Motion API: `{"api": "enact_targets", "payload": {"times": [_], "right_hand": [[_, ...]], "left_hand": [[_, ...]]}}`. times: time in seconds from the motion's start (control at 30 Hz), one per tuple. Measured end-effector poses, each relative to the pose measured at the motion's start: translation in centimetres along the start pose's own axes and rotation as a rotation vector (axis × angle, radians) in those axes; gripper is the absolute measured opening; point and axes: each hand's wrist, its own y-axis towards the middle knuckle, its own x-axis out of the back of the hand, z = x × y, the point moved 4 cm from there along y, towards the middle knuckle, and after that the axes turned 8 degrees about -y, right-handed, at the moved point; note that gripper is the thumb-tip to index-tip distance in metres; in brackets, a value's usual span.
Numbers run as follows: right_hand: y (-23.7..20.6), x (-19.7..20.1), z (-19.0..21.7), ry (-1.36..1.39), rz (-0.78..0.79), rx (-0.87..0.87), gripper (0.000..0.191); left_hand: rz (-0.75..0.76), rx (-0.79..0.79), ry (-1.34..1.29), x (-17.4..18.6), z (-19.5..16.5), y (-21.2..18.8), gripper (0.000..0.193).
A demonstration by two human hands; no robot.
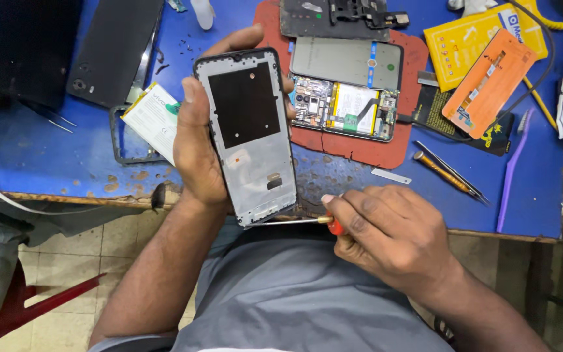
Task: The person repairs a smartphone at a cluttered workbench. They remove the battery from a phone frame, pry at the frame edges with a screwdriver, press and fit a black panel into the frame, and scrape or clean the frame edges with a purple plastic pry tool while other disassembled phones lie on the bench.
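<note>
Phone frame (250,133) gripped in left fingers (193,98); screwdriver (307,221) touches bottom edge.

Phone frame (250,137) in left hand (197,146), screwdriver (307,221) in right hand (392,234)

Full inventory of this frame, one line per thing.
phone frame: 1, black rim with grey inner plate, held upright over the table edge
screwdriver: 1, thin metal shaft with red-orange grip, tip at the frame's bottom edge
opened phone: 1, grey plate and exposed board, on the mat
mat: 1, red-brown, centre of table
back cover: 1, black, top left
flat packets: 2, yellow and orange, top right
tweezers: 1 pair, dark metal, right of mat
pry tool: 1, purple, right side
table: 1, blue top
left hand: grips the phone frame
right hand: holds the screwdriver
</note>
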Motion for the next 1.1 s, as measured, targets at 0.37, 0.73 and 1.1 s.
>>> {"api": "enact_targets", "payload": {"times": [0.37,0.73,1.1], "right_hand": [[-0.1,-0.3,0.6,0.035,0.061,-0.072,0.048],[-0.7,-1.1,1.4,0.002,0.05,-0.245,0.046],[-0.5,-1.6,2.0,0.196,0.035,-0.444,0.048]], "left_hand": [[0.004,-0.24,0.03,0.8,-0.4,-0.7,0.065],[-0.15,-0.524,-0.037,2.0,-0.9,-0.8,0.074],[-0.288,-0.738,-0.02,2.0,-1.1,-1.4,0.084]]}}
